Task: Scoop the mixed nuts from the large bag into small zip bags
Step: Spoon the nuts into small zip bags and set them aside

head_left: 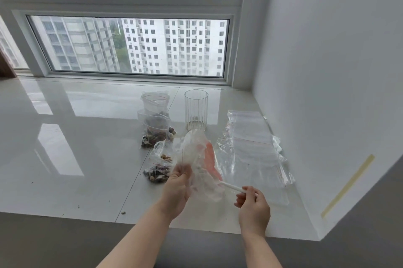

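Two hands: L [177,189] grips clear bag [197,158], label prob unreadable.

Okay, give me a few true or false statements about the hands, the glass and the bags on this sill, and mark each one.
1. The left hand grips a crumpled clear plastic bag. True.
2. The right hand is empty. False: it pinches a thin white scoop handle.
3. The ribbed clear glass lies on its side. False: it stands upright.
4. Flat empty clear zip bags lie right of the glass. True.
5. Small nut-filled zip bags sit left of the glass. True.
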